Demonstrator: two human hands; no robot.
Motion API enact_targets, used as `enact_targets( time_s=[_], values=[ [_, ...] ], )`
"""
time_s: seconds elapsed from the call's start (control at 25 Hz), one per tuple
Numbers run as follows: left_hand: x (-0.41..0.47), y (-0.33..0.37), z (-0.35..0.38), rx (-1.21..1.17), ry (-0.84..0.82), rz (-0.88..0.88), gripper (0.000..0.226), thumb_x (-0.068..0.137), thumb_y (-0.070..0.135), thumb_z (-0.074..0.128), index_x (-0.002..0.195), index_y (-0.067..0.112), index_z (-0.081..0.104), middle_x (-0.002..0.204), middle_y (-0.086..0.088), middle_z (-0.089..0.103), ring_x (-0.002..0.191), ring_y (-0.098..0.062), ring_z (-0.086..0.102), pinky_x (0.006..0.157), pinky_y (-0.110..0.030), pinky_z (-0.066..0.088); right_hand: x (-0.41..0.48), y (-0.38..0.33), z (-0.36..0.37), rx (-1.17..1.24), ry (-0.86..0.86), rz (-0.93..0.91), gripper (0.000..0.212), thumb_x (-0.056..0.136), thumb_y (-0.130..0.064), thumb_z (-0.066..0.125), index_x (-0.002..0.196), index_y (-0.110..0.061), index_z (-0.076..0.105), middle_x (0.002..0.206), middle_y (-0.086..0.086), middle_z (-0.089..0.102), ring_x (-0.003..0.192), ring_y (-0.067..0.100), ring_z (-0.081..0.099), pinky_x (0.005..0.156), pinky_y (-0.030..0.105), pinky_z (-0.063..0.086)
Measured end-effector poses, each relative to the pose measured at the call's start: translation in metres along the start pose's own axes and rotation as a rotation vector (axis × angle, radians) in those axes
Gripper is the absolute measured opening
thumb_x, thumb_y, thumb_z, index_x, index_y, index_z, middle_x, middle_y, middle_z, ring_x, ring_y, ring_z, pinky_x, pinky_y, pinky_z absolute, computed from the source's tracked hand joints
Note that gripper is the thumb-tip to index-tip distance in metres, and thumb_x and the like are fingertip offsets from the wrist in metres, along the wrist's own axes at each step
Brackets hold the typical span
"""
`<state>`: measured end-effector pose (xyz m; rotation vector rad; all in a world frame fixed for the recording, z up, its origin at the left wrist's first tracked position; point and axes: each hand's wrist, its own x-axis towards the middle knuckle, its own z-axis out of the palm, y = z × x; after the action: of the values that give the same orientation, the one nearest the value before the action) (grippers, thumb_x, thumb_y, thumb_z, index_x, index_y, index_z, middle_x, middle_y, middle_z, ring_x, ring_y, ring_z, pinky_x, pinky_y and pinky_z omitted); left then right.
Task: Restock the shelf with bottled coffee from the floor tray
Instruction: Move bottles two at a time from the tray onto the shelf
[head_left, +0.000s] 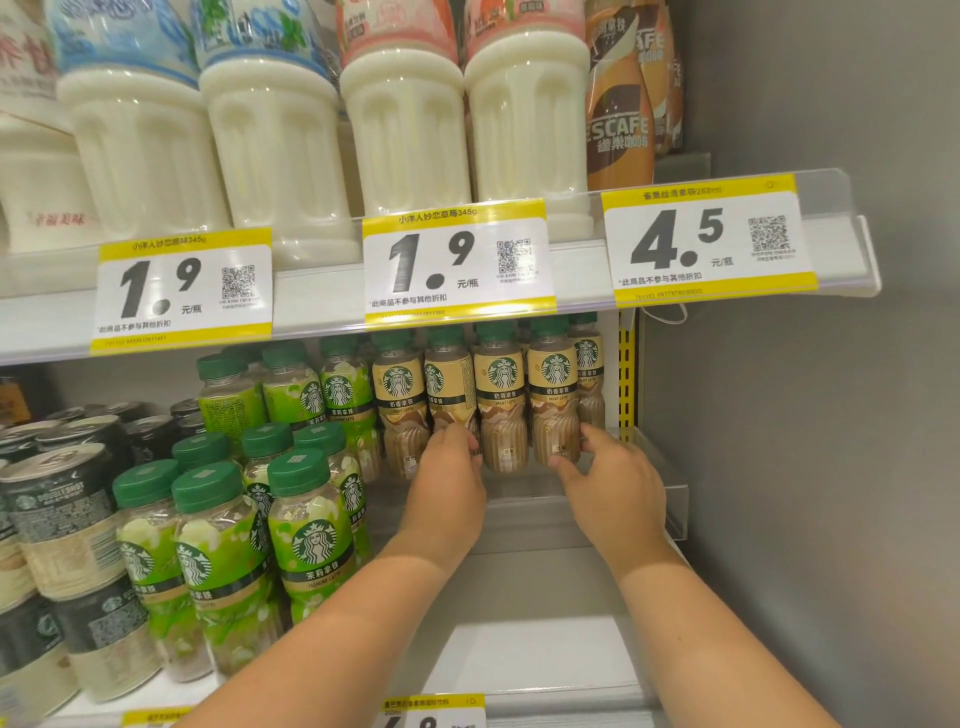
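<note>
Hands at the back row of latte bottles, deep on the shelf.

Both hands reach far in: the left hand (451, 486) has its fingers curled at the foot of one tan bottle (448, 387), and the right hand (613, 480) is spread, its fingertips touching the base of the next ones (553, 400); whether either one really grips, I cannot tell. The tan bottles stand upright and close together at the back, and the shelf (519, 587) before them is bare. I think they are small, stiff plastic, full and so rather heavy, with smooth sleeves that can slip. Holding at the narrow waist seems safest. Green bottles (311, 535) stand just beside.
</note>
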<state>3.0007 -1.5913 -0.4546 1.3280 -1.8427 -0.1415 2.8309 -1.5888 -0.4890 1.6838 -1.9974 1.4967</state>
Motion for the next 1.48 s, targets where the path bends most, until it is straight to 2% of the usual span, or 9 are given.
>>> enact_targets(
  time_s=[0.16,0.28,0.36,0.52,0.6,0.8,1.08,1.28,1.48],
  values=[
    [-0.003,0.000,-0.012,-0.007,-0.050,0.018,0.010,0.097,0.001,0.049,0.103,0.003,0.057,0.103,-0.013,0.059,0.091,-0.024,0.053,0.075,-0.033,0.043,-0.002,-0.005,-0.004,0.032,-0.004,0.017,0.039,0.081,-0.040,0.074,0.114,-0.021,0.069,0.099,0.003,0.075,0.093,0.027,0.066,0.073,0.037,0.053],
    [-0.016,0.002,-0.029,0.065,-0.108,0.069,0.009,0.099,0.011,0.050,0.106,0.009,0.055,0.105,-0.007,0.056,0.096,-0.024,0.054,0.078,-0.032,0.043,-0.007,-0.011,-0.017,0.056,-0.101,0.032,0.042,0.086,-0.041,0.069,0.119,-0.017,0.064,0.109,0.007,0.071,0.103,0.030,0.062,0.082,0.041,0.053],
    [-0.026,0.003,-0.043,0.233,-0.202,0.097,0.018,0.100,0.019,0.047,0.117,0.013,0.052,0.112,-0.006,0.053,0.104,-0.027,0.053,0.083,-0.036,0.046,-0.011,-0.015,-0.033,-0.056,-0.138,0.020,0.042,0.090,-0.042,0.061,0.121,-0.014,0.060,0.117,0.010,0.066,0.111,0.032,0.057,0.088,0.043,0.049],
    [-0.058,0.008,-0.067,0.500,-0.357,0.205,0.033,0.101,0.022,0.043,0.133,0.011,0.044,0.131,-0.010,0.046,0.120,-0.031,0.044,0.098,-0.042,0.042,-0.038,-0.029,-0.071,-0.390,-0.328,-0.051,0.056,0.096,-0.046,0.046,0.143,-0.018,0.038,0.150,0.008,0.042,0.135,0.030,0.037,0.105,0.041,0.034],
    [-0.081,0.015,-0.079,0.528,-0.368,0.272,0.040,0.099,0.026,0.045,0.136,0.010,0.042,0.135,-0.012,0.046,0.124,-0.032,0.042,0.105,-0.043,0.037,-0.063,-0.037,-0.094,-0.431,-0.365,-0.080,0.063,0.095,-0.052,0.043,0.148,-0.020,0.031,0.158,0.007,0.031,0.141,0.029,0.030,0.111,0.040,0.028],
    [-0.145,0.026,-0.104,0.605,-0.311,0.459,0.052,0.099,0.044,0.040,0.137,0.008,0.044,0.138,-0.014,0.050,0.129,-0.034,0.044,0.109,-0.046,0.036,-0.131,-0.050,-0.132,-0.377,-0.329,-0.136,0.073,0.092,-0.064,0.035,0.150,-0.021,0.030,0.158,0.006,0.032,0.144,0.028,0.026,0.117,0.046,0.021],
    [-0.258,0.011,-0.118,0.676,-0.378,0.311,0.071,0.097,0.057,0.024,0.149,0.009,0.035,0.154,-0.016,0.037,0.144,-0.036,0.029,0.116,-0.051,0.027,-0.224,-0.023,-0.146,-0.214,-0.350,-0.145,0.072,0.091,-0.058,0.044,0.151,-0.020,0.031,0.161,0.009,0.025,0.148,0.029,0.019,0.119,0.049,0.012],
    [-0.331,-0.051,-0.106,0.635,-0.417,0.205,0.068,0.096,0.052,0.037,0.147,0.008,0.038,0.155,-0.017,0.035,0.145,-0.036,0.028,0.117,-0.052,0.026,-0.308,0.010,-0.117,-0.098,-0.385,-0.180,0.069,0.089,-0.050,0.048,0.150,-0.022,0.030,0.163,0.004,0.019,0.150,0.021,0.009,0.120,0.045,0.005],
    [-0.441,-0.158,-0.071,0.516,-0.584,0.062,0.068,0.095,0.046,0.052,0.143,0.000,0.041,0.148,-0.022,0.042,0.136,-0.038,0.040,0.112,-0.049,0.033,-0.418,0.063,-0.054,-0.052,-0.564,-0.165,0.065,0.088,-0.038,0.051,0.147,-0.013,0.036,0.160,0.008,0.029,0.148,0.026,0.020,0.118,0.045,0.018]
  ],
)
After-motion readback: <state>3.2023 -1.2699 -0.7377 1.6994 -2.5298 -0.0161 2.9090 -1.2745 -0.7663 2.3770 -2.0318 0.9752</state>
